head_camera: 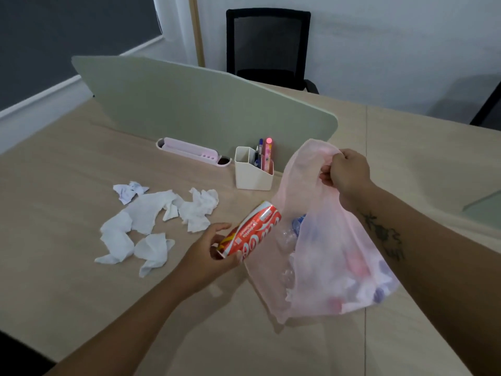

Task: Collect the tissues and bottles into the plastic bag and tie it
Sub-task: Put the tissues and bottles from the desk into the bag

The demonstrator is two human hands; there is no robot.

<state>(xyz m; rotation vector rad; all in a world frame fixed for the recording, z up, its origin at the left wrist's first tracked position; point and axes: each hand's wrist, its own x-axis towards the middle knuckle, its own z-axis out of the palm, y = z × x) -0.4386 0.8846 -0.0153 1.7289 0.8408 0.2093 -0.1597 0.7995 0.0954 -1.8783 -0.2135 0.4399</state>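
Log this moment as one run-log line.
left hand: holds red can at bag mouth | right hand: lifts pink plastic bag by rim | tissues: on desk | bag: untied

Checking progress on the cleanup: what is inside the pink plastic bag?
Through the pink plastic bag show clear crushed bottles with blue caps, and white and red shapes. The film blurs them, so no count.
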